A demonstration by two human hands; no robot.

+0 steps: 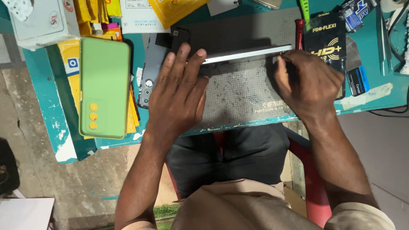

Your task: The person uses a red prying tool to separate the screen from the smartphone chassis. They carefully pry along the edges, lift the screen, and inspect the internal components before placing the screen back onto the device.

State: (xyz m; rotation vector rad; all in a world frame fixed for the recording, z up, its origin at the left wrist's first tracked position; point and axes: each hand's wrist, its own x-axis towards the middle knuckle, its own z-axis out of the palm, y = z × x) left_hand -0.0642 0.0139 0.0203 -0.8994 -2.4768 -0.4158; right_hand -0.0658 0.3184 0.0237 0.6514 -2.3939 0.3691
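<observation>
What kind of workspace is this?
Likely a phone repair bench. The left hand presses a phone stood on edge on a grey perforated work mat; the right hand works at its end. A green phone case and tweezers lie nearby.

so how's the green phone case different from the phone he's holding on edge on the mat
The light green rectangular phone case lies flat and untouched on yellow packets; the slim silver-edged phone stands on its long edge on the grey perforated mat. The case shows its broad back with three yellow dots; the phone shows only its thin edge. The left hand steadies the phone, the right hand works at its end. Both sit on the teal table.
</observation>
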